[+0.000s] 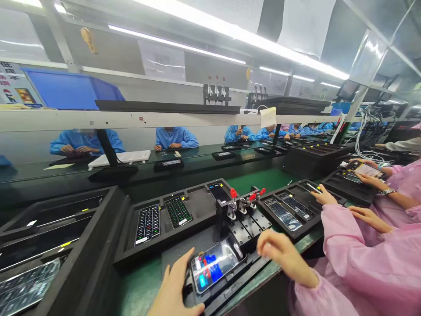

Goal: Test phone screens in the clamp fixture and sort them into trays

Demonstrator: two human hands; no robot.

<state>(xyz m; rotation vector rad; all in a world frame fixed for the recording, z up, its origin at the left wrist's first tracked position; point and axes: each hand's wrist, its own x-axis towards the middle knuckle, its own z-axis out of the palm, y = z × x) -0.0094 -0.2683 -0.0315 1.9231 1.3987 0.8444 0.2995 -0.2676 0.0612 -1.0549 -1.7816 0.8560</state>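
A phone-sized panel [215, 264] with a glossy, reflecting face lies in a black fixture [226, 239] at the near edge of the bench. My left hand [176, 287] rests flat against the fixture's left side, fingers stretched toward the panel's left end. My right hand [283, 256], in a pink sleeve, hovers just right of the fixture with fingers curled loosely; nothing shows in it. Red-handled toggle clamps [246, 199] stand at the fixture's back.
Black trays [164, 219] with circuit-patterned panels sit left and right [289, 210] of the fixture. A neighbour in pink [388, 206] works at the right, one hand on the right tray. Workers in blue [176, 138] sit across the green belt. Stacked trays [49, 237] fill the left.
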